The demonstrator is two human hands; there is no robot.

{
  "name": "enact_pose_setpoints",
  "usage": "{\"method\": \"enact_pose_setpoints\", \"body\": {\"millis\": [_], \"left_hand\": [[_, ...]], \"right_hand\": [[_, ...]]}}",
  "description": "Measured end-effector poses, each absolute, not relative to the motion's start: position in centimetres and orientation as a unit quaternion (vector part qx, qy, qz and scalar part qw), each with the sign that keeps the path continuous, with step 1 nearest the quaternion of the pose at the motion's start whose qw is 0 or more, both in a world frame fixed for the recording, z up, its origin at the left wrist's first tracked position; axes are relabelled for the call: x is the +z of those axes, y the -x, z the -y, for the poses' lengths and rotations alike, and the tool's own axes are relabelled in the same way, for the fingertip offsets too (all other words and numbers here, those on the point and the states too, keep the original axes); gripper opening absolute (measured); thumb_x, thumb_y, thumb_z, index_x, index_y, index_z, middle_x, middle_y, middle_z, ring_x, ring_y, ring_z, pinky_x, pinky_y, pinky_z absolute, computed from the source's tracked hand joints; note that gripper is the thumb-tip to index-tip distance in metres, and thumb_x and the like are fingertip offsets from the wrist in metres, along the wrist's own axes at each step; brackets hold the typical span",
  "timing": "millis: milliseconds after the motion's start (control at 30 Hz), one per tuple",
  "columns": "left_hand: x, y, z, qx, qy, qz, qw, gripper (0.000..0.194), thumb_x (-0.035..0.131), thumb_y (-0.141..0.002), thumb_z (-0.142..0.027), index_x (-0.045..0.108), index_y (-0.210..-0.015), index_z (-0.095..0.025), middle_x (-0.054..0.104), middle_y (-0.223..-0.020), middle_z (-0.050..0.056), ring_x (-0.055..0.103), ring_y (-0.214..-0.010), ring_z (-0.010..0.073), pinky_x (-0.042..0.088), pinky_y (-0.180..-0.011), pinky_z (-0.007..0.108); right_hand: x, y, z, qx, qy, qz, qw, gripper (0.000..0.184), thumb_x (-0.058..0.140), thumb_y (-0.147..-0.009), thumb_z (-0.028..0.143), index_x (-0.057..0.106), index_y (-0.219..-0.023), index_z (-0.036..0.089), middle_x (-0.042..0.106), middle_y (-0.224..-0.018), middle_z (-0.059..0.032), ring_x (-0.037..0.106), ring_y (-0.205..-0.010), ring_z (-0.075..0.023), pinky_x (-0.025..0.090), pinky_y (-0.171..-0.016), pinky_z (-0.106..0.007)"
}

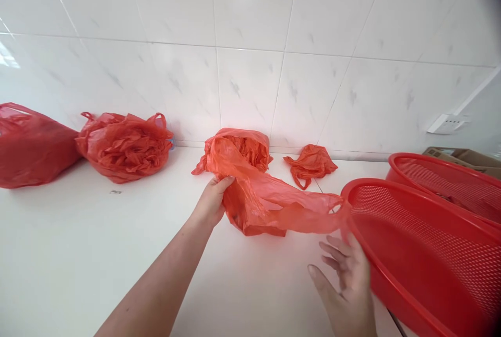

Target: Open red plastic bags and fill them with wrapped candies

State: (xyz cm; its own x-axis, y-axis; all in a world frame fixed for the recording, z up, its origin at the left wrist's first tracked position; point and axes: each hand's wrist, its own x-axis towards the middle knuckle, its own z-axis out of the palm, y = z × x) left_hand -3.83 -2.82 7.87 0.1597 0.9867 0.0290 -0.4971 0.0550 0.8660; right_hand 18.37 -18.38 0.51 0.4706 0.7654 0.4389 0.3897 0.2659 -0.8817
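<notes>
My left hand (214, 200) is closed on a thin red plastic bag (270, 196), pinching it at its left side between thumb and fingers. The bag stretches rightward above the white table, with a handle loop at its right end. Beside that end is my right hand (346, 279), fingers spread and palm partly showing. Its index fingertip meets or overlaps the bag's end; I cannot tell whether they touch. Just behind the held bag sits a bundle of red plastic bags (256, 152). A crumpled red bag (313, 164) lies to the right of the bundle.
On the left stand a full red bag (35, 149) and an open bag stuffed with red plastic bags (127, 149). Two red mesh baskets, the nearer basket (387, 185) and the farther basket (415, 159), occupy the right. Behind them are a cardboard box (462, 158) and a power socket (446, 123).
</notes>
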Motion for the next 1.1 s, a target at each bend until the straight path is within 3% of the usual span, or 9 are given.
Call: {"method": "enact_pose_setpoints", "body": {"millis": [100, 233, 367, 567, 633, 733, 867, 1000, 1100], "left_hand": [[7.1, 3.3, 3.0, 0.576, -0.354, -0.302, 0.671, 0.023, 0.070, -0.071, -0.030, 0.064, -0.091, -0.019, 0.070, -0.096, 0.006, 0.065, -0.090, 0.0235, 0.050, -0.079, 0.035], [6.4, 2.2, 2.9, 0.598, -0.296, -0.275, 0.692, 0.019, 0.072, -0.069, -0.021, 0.062, -0.084, -0.018, 0.070, -0.086, 0.003, 0.066, -0.079, 0.0189, 0.051, -0.073, 0.030], [5.7, 1.7, 2.0, 0.611, -0.229, -0.277, 0.705, 0.014, 0.066, -0.069, -0.012, 0.059, -0.080, -0.017, 0.065, -0.071, 0.001, 0.063, -0.067, 0.0154, 0.051, -0.064, 0.026], [3.3, 2.2, 0.2, 0.637, -0.156, -0.299, 0.693, 0.008, 0.055, -0.078, -0.009, 0.058, -0.082, -0.016, 0.066, -0.077, 0.003, 0.065, -0.071, 0.0144, 0.053, -0.068, 0.025], [2.4, 2.4, 0.1, 0.637, -0.135, -0.303, 0.695, 0.007, 0.054, -0.081, -0.013, 0.059, -0.084, -0.016, 0.067, -0.081, 0.005, 0.066, -0.075, 0.0158, 0.054, -0.073, 0.027], [1.3, 2.8, 0.1, 0.629, -0.120, -0.302, 0.706, 0.011, 0.052, -0.084, -0.018, 0.061, -0.089, -0.014, 0.069, -0.087, 0.008, 0.067, -0.081, 0.0191, 0.054, -0.079, 0.032], [0.3, 3.2, 0.0, 0.609, -0.131, -0.295, 0.724, 0.016, 0.052, -0.082, -0.020, 0.062, -0.090, -0.010, 0.069, -0.091, 0.014, 0.067, -0.086, 0.0237, 0.053, -0.083, 0.037], [-0.4, 3.4, -0.5, 0.597, -0.134, -0.322, 0.722, 0.010, 0.054, -0.077, -0.019, 0.059, -0.076, -0.011, 0.068, -0.075, 0.013, 0.067, -0.072, 0.0229, 0.054, -0.071, 0.036], [-0.7, 3.2, -1.0, 0.591, -0.147, -0.330, 0.722, 0.009, 0.057, -0.071, -0.019, 0.053, -0.065, -0.014, 0.064, -0.066, 0.008, 0.064, -0.063, 0.0189, 0.051, -0.061, 0.030]], "right_hand": [[2.2, -17.6, 16.1, 0.221, 0.587, 0.503, 0.595, 0.086, 0.068, -0.075, 0.039, 0.018, -0.143, 0.028, 0.042, -0.136, -0.0134, 0.046, -0.121, -0.0289, 0.045, -0.093, -0.049], [5.6, -16.5, 11.5, 0.314, 0.509, 0.495, 0.630, 0.091, 0.072, -0.071, 0.037, 0.018, -0.143, 0.029, 0.044, -0.136, -0.0120, 0.049, -0.120, -0.0264, 0.049, -0.089, -0.043], [6.8, -16.8, 6.6, 0.439, 0.435, 0.454, 0.641, 0.042, 0.070, -0.072, 0.034, 0.059, -0.109, 0.019, 0.066, -0.104, -0.0086, 0.062, -0.096, -0.0245, 0.051, -0.080, -0.038], [6.7, -17.6, 2.1, 0.582, 0.319, 0.263, 0.700, 0.016, 0.066, -0.073, 0.027, 0.062, -0.087, 0.022, 0.068, -0.091, -0.0021, 0.064, -0.086, -0.0184, 0.053, -0.073, -0.031], [6.2, -17.2, 1.4, 0.609, 0.313, 0.205, 0.700, 0.007, 0.063, -0.073, 0.021, 0.056, -0.070, 0.021, 0.061, -0.063, 0.0027, 0.060, -0.062, -0.0127, 0.053, -0.065, -0.027], [4.7, -16.3, 0.7, 0.620, 0.312, 0.184, 0.696, 0.024, 0.060, -0.073, 0.019, 0.042, -0.057, 0.021, 0.033, -0.040, 0.0096, 0.035, -0.037, -0.0057, 0.046, -0.048, -0.020], [2.4, -15.6, 0.6, 0.648, 0.310, 0.191, 0.669, 0.025, 0.060, -0.075, 0.034, 0.045, -0.060, 0.021, 0.023, -0.041, 0.0100, 0.023, -0.035, -0.0049, 0.032, -0.036, -0.017], [0.7, -15.5, 0.9, 0.694, 0.273, 0.217, 0.630, 0.034, 0.059, -0.075, 0.055, 0.057, -0.081, 0.022, 0.044, -0.057, 0.0051, 0.044, -0.049, -0.0075, 0.044, -0.050, -0.020], [-0.1, -15.5, 0.7, 0.704, 0.303, 0.256, 0.589, 0.025, 0.073, -0.069, 0.037, 0.058, -0.080, 0.021, 0.053, -0.066, 0.0025, 0.052, -0.059, -0.0100, 0.047, -0.057, -0.023]]}}
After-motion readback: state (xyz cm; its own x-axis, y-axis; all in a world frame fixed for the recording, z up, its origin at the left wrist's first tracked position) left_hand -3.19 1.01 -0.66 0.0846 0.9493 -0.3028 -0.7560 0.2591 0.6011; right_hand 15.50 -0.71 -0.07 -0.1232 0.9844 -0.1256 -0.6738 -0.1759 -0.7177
